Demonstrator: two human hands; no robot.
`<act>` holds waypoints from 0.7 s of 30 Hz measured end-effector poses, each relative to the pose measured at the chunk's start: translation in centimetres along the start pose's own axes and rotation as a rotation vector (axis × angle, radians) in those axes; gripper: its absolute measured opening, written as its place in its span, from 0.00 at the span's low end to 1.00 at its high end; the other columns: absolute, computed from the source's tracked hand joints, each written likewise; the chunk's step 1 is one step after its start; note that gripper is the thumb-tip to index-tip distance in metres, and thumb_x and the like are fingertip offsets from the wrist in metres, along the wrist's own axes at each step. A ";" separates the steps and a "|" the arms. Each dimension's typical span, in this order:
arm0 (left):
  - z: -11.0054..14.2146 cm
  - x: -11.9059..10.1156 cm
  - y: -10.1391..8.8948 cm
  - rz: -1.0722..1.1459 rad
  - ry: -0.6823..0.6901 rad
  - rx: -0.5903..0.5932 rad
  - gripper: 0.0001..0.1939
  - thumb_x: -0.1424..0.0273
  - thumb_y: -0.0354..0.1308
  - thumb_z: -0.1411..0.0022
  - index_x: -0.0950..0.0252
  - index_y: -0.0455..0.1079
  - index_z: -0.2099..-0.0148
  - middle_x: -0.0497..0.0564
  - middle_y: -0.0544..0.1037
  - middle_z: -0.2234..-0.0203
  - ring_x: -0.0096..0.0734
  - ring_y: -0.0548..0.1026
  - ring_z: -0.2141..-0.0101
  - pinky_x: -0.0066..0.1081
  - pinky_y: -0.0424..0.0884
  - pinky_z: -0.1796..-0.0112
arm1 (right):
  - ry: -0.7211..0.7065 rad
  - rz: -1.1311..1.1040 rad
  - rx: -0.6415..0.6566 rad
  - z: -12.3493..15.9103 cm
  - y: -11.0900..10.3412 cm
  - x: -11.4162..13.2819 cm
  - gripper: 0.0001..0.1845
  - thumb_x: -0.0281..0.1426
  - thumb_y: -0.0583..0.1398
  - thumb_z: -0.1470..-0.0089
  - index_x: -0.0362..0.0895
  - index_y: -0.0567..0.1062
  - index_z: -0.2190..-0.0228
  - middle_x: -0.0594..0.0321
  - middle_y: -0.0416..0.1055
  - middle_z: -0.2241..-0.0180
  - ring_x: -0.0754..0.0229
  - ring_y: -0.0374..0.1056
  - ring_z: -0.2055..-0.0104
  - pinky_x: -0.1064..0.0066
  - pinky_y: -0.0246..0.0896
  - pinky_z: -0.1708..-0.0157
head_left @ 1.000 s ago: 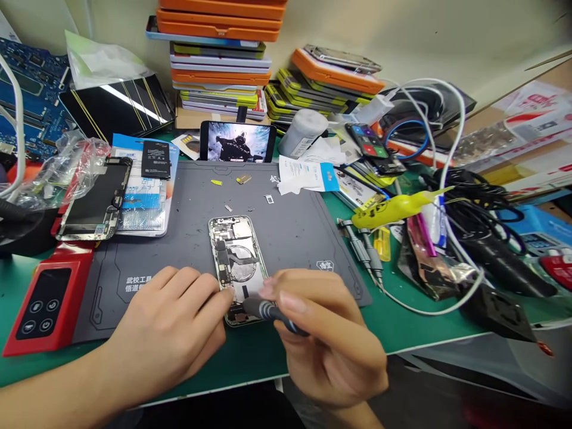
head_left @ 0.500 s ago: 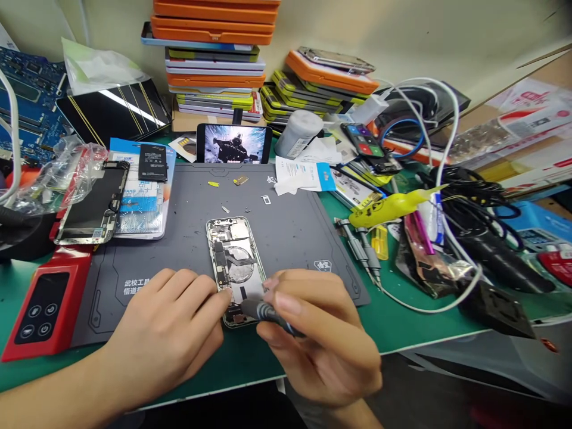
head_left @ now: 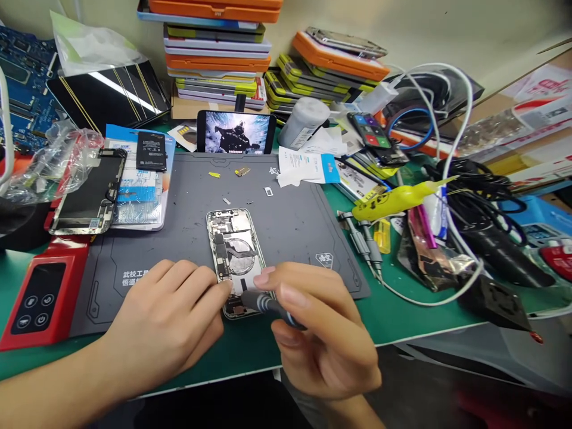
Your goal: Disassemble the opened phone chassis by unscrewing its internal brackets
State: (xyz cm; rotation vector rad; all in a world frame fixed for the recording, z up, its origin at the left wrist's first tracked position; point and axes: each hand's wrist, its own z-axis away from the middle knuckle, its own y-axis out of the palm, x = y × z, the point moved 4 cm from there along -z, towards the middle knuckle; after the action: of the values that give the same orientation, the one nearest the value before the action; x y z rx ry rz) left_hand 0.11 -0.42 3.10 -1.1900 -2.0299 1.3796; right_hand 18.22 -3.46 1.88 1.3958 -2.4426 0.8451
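Note:
An opened phone (head_left: 248, 274), its screen off and inner parts bare, lies on a dark grey work mat (head_left: 187, 190). My left hand (head_left: 167, 316) is curled at the phone's lower left edge, index fingertip pressed on it; the thumb is mostly hidden. In my right hand (head_left: 326, 328) a dark screwdriver (head_left: 268, 305) with pale rings is gripped between thumb and fingers. It slants down over the phone's lower end, and its tip is too small to make out.
A propped phone (head_left: 236, 132) plays a picture behind the mat. Small loose parts, such as a SIM tray (head_left: 268, 191), lie on it. To the left are a removed screen (head_left: 87, 193) and a battery (head_left: 151, 151); a yellow bottle (head_left: 393, 202) and cables are at right.
My right thumb has moved away from the phone along the screwdriver, and the fingers have shifted slightly. My left hand stays at the phone's edge. The whole view has tilted a little.

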 end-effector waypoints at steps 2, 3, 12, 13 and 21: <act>-0.1 0.0 0.0 -0.001 0.001 -0.002 0.10 0.77 0.53 0.27 0.66 0.76 0.55 0.51 0.80 0.67 0.39 0.74 0.66 0.41 0.62 0.68 | 0.008 0.011 -0.010 0.0 0.0 0.0 0.24 0.25 0.57 0.29 0.48 0.71 0.35 0.57 0.80 0.54 0.53 0.79 0.55 0.55 0.82 0.59; -0.1 0.0 0.0 -0.001 0.002 -0.004 0.10 0.78 0.53 0.27 0.66 0.77 0.54 0.51 0.80 0.67 0.40 0.75 0.66 0.41 0.63 0.68 | 0.007 0.015 -0.018 -0.1 0.0 0.0 0.25 0.25 0.57 0.29 0.48 0.71 0.34 0.56 0.81 0.54 0.52 0.80 0.55 0.54 0.82 0.59; 0.0 -0.1 0.1 0.006 0.000 -0.025 0.11 0.78 0.53 0.27 0.68 0.77 0.53 0.52 0.82 0.66 0.40 0.77 0.65 0.42 0.64 0.68 | -0.046 0.059 -0.062 -0.3 0.0 0.5 0.25 0.28 0.59 0.27 0.45 0.72 0.32 0.56 0.82 0.56 0.53 0.80 0.55 0.57 0.83 0.58; 0.0 -0.1 0.1 0.005 -0.002 -0.019 0.11 0.79 0.52 0.27 0.68 0.77 0.54 0.52 0.82 0.66 0.40 0.77 0.65 0.42 0.64 0.68 | -0.049 0.040 -0.058 -0.3 0.0 0.6 0.25 0.26 0.57 0.26 0.46 0.71 0.32 0.57 0.82 0.56 0.54 0.81 0.55 0.56 0.83 0.58; -0.1 -0.1 0.1 0.016 -0.023 -0.014 0.13 0.79 0.51 0.27 0.67 0.78 0.56 0.51 0.81 0.68 0.40 0.76 0.66 0.42 0.63 0.69 | -0.040 -0.031 -0.067 -0.8 -0.3 0.2 0.25 0.21 0.61 0.31 0.39 0.75 0.35 0.53 0.82 0.58 0.53 0.81 0.58 0.58 0.82 0.62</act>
State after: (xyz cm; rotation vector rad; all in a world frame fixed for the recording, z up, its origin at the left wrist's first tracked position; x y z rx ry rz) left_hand 0.31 -0.45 3.05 -1.2039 -2.0535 1.3948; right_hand 18.26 -3.22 2.70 1.4358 -2.4484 0.7279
